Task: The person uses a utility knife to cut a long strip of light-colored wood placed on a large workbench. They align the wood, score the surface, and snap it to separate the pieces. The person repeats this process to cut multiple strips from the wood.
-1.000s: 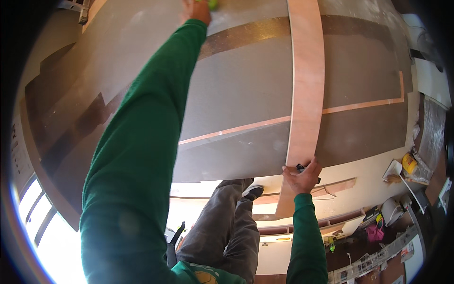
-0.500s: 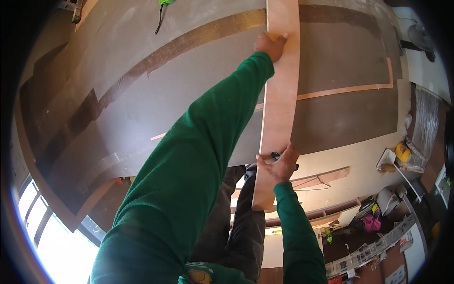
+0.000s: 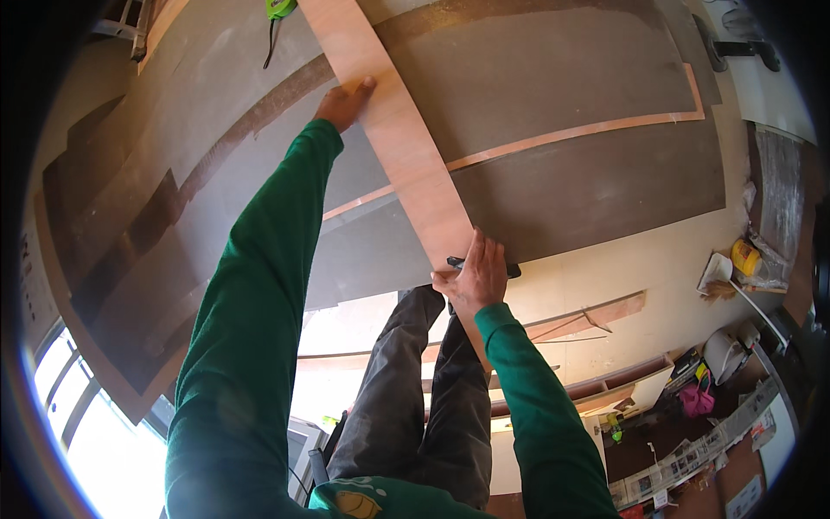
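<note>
A long, pale strip of plywood [image 3: 406, 147] slants across the large grey-brown sheet [image 3: 579, 95], from the far left down toward my legs. My left hand [image 3: 346, 104] grips its left edge at the far part, thumb on top and fingers hidden beneath. Near the close end, my right hand [image 3: 475, 272] closes round the strip's right edge. A slim black tool [image 3: 514, 271] is also in that hand, sticking out on both sides; its kind is hidden by my fingers.
A green tape measure [image 3: 278, 9] lies at the far left beside the strip. Thin wooden strips [image 3: 588, 137] lie along the sheet. To the right are a brush [image 3: 716, 275], a yellow container [image 3: 744, 257] and plastic wrapping [image 3: 774, 199]. A pink bag [image 3: 696, 398] sits lower right.
The plywood strip has swung from nearly upright in view to a slant, its far end moving left. My left hand went left with it; my right hand shifted slightly left.
</note>
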`<state>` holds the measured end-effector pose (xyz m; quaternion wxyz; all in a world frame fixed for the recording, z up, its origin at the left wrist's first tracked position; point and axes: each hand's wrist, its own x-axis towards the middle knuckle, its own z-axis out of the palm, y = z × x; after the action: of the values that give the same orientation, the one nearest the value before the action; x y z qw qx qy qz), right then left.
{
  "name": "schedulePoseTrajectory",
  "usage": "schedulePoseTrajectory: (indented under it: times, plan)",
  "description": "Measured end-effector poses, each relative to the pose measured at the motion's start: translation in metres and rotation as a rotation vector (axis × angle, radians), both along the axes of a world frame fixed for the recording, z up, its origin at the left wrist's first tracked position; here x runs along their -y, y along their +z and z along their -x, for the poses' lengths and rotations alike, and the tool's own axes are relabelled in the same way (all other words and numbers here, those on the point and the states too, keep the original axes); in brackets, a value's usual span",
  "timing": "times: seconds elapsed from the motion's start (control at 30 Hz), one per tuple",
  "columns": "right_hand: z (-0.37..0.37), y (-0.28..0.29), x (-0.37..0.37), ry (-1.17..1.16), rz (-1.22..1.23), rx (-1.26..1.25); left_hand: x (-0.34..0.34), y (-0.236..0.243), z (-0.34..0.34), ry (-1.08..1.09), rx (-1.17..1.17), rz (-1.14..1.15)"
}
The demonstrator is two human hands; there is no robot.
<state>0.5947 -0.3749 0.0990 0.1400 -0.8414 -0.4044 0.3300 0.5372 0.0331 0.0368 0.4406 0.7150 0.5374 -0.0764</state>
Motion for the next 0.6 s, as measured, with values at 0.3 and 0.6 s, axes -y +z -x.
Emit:
schedulePoseTrajectory:
  times: [0.3,0.6]
  plan:
    - [0.014,-0.005,-0.009,-0.005,0.012,0.029,0.018,0.006,-0.01,0.223,-0.245,-0.282]
    - [0.026,-0.015,-0.006,-0.07,-0.045,0.093,0.038,-0.015,-0.015,0.153,-0.121,-0.608]
